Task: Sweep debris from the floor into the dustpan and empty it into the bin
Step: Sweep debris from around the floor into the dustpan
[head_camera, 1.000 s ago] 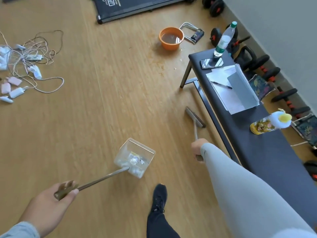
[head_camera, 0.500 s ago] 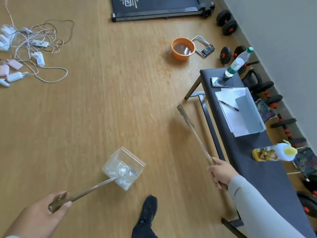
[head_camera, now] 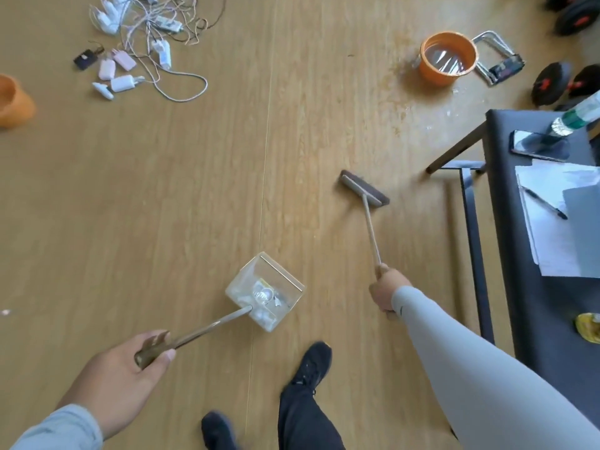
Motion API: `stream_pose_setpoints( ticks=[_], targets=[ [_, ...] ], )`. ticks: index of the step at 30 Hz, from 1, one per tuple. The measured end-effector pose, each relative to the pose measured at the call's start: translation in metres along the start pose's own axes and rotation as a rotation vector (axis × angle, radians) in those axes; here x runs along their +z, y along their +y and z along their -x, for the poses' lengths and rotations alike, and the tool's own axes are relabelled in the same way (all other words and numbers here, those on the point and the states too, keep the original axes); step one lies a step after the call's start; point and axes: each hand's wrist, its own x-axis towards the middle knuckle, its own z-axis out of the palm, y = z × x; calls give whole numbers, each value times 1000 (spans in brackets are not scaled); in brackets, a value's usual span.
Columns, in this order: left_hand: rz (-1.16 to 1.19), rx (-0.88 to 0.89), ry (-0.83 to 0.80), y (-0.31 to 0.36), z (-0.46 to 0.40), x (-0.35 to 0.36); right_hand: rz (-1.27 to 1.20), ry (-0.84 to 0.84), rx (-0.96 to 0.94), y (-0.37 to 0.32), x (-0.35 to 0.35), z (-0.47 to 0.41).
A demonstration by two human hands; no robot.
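A clear plastic dustpan on a long metal handle sits just above the wooden floor in front of my feet, with white scraps and bits of rubbish inside. My left hand grips the brown end of that handle. My right hand grips the thin wooden stick of a small broom, whose dark head rests on the floor ahead to the right. An orange bin lined with clear plastic stands far ahead right, with crumbs and stains on the floor near it.
A black bench with papers, a pen, a phone and a bottle runs along the right. Dumbbells lie at the far right. A tangle of cables and chargers lies at the far left, beside another orange container.
The view has swung left and dipped. The broom head has turned broadside and sits further from the bench. The dustpan stays low in front of me, held as before.
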Motion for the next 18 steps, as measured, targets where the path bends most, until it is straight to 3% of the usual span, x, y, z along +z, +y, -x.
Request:
stream_pose_setpoints(
  ticks=[10,14,18],
  targets=[
    [-22,-13,-1,-73,25,-23,665,-153,14,108,70,134],
    [-66,7,-7,-109,32,-26,522,-253,80,146,105,202],
    [-117,73,-28,-144,36,-31,327,-186,11,167,132,271]
  ],
)
